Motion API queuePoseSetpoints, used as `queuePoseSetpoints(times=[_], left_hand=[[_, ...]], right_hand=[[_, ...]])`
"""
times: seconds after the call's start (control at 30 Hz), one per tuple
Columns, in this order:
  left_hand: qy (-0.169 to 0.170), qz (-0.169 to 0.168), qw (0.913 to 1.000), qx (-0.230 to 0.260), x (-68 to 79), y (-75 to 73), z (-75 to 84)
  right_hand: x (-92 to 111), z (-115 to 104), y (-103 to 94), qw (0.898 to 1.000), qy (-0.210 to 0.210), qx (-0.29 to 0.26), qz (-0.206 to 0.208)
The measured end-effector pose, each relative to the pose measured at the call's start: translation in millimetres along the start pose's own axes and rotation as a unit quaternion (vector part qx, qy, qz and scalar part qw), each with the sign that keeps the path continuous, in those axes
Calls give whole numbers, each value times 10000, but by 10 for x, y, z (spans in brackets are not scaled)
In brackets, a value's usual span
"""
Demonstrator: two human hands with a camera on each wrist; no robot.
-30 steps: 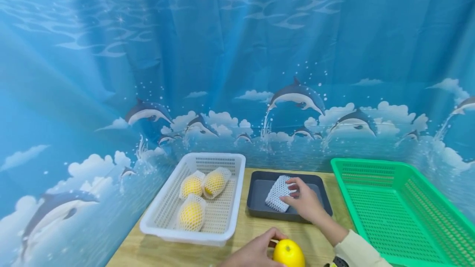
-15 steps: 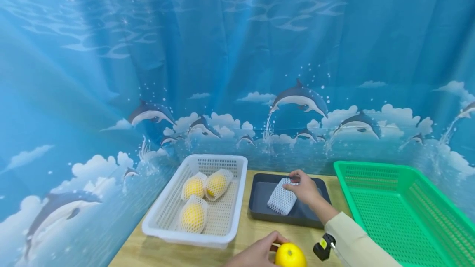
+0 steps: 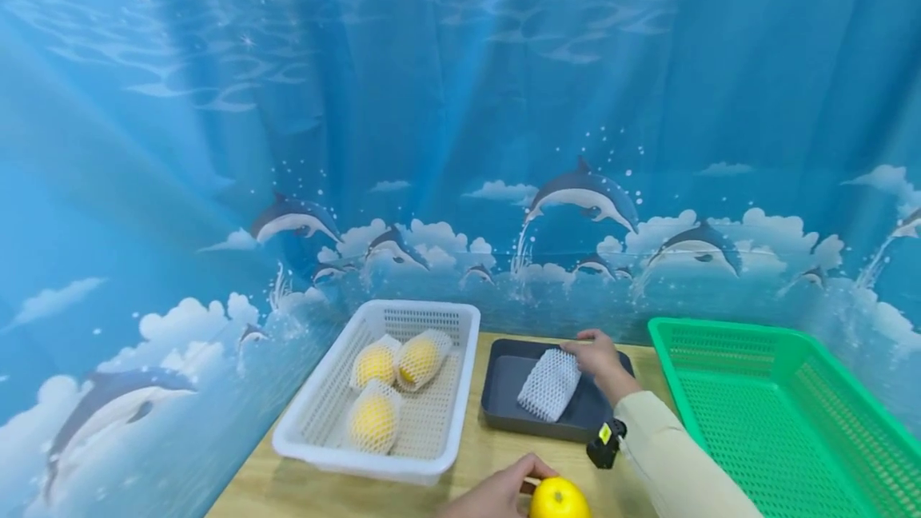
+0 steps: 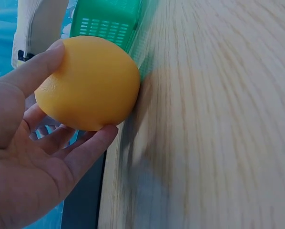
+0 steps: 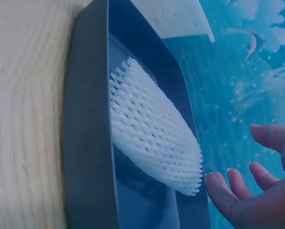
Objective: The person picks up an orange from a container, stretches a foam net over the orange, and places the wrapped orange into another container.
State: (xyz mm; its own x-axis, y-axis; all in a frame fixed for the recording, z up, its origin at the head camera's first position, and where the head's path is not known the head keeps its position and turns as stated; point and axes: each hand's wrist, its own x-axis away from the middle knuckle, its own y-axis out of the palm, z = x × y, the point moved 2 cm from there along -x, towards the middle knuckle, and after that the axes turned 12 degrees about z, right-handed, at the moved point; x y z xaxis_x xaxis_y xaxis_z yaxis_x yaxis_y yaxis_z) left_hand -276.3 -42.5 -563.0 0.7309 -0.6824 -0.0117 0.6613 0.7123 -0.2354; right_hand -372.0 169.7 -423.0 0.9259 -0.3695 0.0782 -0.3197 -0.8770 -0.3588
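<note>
My left hand [image 3: 492,494] grips an orange [image 3: 559,500] low in the head view. In the left wrist view, thumb and fingers curl round the orange [image 4: 90,83], close beside the wooden tabletop. White foam fruit nets [image 3: 550,384] lie flat in a black tray [image 3: 498,380]. At the nets' far right corner is my right hand [image 3: 597,360]. The right wrist view has that hand [image 5: 259,191] with thumb and fingers spread apart. One fingertip is close to the end of the foam nets [image 5: 154,129]; whether it touches them I cannot tell.
Left of the tray stands a white basket [image 3: 449,448] containing yellow fruits [image 3: 374,422] in foam nets. A green basket [image 3: 676,406] stands to the right. Behind the wooden table [image 3: 288,486] hangs a blue dolphin-print curtain [image 3: 432,102].
My right hand has moved from above the foam nets to their far right corner, its forearm reaching further in. The left hand keeps hold of the orange in nearly the same place.
</note>
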Motion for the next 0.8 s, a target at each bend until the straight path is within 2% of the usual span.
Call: queuePoseSetpoints(times=[0.1,0.23,0.43,0.53,0.67,0.73,0.8], left_hand=[[-31,-5,10000,23,-18,-14,-97],[-67,29,9999,-101,-12,-16,-63],[-268,46,9996,116,52,3,-21],[-305,102,9995,-74,160,37,229],[-496,299,9978,-321,323,79,698],[-627,341,9970,-304,365,83,835],[-600,359,9963,-494,385,80,871]], right_hand=[[-41,40,39,9997,190,-34,173],[-55,44,62,9995,121,73,290],[-59,87,103,9977,-136,626,204],[-74,114,127,9946,-206,1005,137],[-107,134,163,9849,-468,1652,207],[-116,136,187,9801,-591,1876,274],[-121,140,212,9769,-702,2005,241]])
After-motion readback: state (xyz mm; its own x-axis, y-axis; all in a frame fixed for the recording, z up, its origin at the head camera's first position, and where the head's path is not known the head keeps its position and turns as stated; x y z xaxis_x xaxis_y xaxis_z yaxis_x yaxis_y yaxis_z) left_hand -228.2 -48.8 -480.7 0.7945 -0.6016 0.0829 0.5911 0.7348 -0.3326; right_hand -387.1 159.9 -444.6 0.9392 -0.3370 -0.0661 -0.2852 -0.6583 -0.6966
